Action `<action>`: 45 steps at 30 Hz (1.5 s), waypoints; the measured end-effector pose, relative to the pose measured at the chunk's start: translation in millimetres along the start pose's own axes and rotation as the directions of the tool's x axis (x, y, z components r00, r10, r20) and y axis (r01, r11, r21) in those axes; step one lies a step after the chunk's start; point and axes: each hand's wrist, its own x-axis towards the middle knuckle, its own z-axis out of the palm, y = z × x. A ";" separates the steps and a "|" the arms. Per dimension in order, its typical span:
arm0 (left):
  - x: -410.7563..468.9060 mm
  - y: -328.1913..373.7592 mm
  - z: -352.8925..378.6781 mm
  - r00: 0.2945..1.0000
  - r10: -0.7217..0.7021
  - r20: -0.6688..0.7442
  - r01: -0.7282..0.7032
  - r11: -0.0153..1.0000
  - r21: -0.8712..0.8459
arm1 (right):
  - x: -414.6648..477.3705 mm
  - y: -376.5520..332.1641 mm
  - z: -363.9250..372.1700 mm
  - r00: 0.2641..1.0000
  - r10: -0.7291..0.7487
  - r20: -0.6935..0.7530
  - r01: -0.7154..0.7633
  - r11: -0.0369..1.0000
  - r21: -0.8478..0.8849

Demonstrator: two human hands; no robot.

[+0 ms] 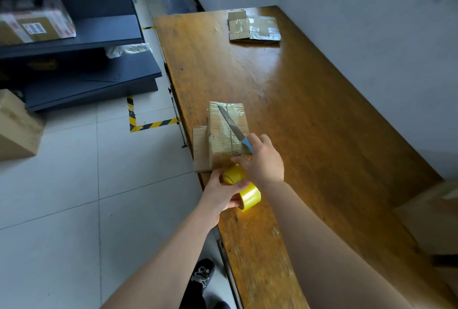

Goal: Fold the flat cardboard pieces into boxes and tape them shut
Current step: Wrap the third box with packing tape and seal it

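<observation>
Cardboard, thin and already creased, is what we are working with: the folded box (pixel 226 135) stands near the left edge of the wooden table (pixel 309 115), just beyond our hands, with one flap (pixel 200 148) lying open and flat on its left side. Shiny tape bands cross its top. We judge it light and empty, stiff along its edges but soft in the panels, so it would slide or dent under a push; it is best steadied by pressing down on a top corner or gripping across two opposite walls, not the loose flap.

Our left hand (pixel 223 193) has its fingers wrapped around the yellow tape roll (pixel 244 188), clamped on it at the table's edge. Our right hand (pixel 262 158) is closed on the blue handle of a knife (pixel 235 129), its blade lying over the box top and pointing away from us, while the thumb and forefinger reach down toward the roll. The roll looks slick and light, and the pulled end will cling to anything it touches.

Whether a strip of tape runs from roll to box we cannot tell; the hands cover that spot and the near wall of the box. More flat cardboard pieces (pixel 254 27) lie at the far end of the table, well apart, their number unclear. A brown box (pixel 431 219) at the right is blurred and cut off.
</observation>
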 end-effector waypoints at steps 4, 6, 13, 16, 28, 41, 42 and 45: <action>1.5 2.7 -3.3 1.000 0.011 -0.007 -0.010 1.000 0.015 | 1.7 -2.4 -5.2 1.000 -0.016 0.021 0.017 0.998 -0.068; 2.0 4.9 -8.1 1.000 -0.005 -0.010 0.005 0.997 0.076 | 3.2 -4.8 -7.3 0.999 -0.014 0.036 0.017 0.995 -0.096; 1.0 13.5 -9.7 0.998 -0.050 -0.045 0.054 0.993 0.102 | 2.1 -9.9 -6.4 0.997 0.052 0.054 -0.048 0.996 -0.074; 2.5 14.5 -6.0 0.998 -0.019 -0.056 0.024 0.996 0.089 | 2.7 -7.1 -13.1 0.992 0.064 0.106 -0.060 0.998 -0.035; 3.7 12.6 -4.2 0.995 0.016 -0.098 -0.009 0.997 0.076 | -55.8 23.1 -27.5 0.886 -0.345 -0.310 0.313 0.938 -0.151; -0.2 12.4 -10.1 0.995 -0.033 -0.094 0.043 0.993 0.109 | -47.9 27.6 -33.4 0.983 -0.179 0.031 0.172 0.860 -0.481; -0.4 13.0 -10.3 0.995 -0.036 -0.096 0.047 0.993 0.113 | -46.4 26.5 -34.4 0.985 -0.169 0.045 0.169 0.850 -0.498; -1.2 14.3 -10.6 0.995 -0.039 -0.091 0.051 0.989 0.136 | -43.6 22.2 -36.8 0.987 -0.147 0.063 0.158 0.818 -0.553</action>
